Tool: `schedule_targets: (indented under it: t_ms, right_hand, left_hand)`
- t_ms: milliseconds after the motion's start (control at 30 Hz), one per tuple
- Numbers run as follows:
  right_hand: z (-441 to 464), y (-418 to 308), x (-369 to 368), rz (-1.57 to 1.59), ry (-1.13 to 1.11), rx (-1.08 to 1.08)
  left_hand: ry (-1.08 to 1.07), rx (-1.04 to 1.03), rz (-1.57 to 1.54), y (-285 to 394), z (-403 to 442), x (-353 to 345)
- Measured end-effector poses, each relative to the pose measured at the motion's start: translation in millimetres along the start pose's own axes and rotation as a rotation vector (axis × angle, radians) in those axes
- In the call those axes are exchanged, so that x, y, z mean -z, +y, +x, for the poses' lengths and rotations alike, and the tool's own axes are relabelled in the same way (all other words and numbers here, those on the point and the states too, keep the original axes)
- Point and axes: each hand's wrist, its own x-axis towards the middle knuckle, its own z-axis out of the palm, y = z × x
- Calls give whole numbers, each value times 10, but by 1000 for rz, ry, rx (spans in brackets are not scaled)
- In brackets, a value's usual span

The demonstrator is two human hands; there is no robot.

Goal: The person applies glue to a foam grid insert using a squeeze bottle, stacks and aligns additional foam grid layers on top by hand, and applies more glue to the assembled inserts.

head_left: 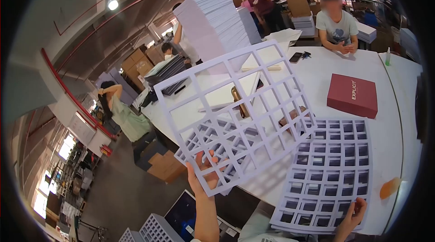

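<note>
My left hand (199, 179) grips a pale lavender grid panel (235, 79) by its lower left corner, fingers showing through the openings. The panel is raised and tilted above the table. Behind it, more grid panels (217, 137) lie in a loose pile, partly hidden. On the right, a stack of similar grid panels (333, 165) lies at the table's near edge. My right hand (354, 215) is at that stack's lower right corner, its fingers curled at the edge.
A red box (352, 95), a phone (296, 57), an orange piece (389, 188) and a small green bottle (388, 56) are on the white table (317, 70). A tall stack of pale sheets (213, 20) rises behind. Across the table a person (337, 26) sits; others stand farther back.
</note>
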Motion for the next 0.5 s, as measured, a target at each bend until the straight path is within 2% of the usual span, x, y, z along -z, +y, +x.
schedule_targets:
  t_ms: [233,500]
  right_hand:
    - [-20,36,29,-73,-12,61]
    - [-18,12,-5,-73,-22,64]
  left_hand:
    - [70,52,-76,-105,-21,122]
    - [164,58,-18,-172,-75,315]
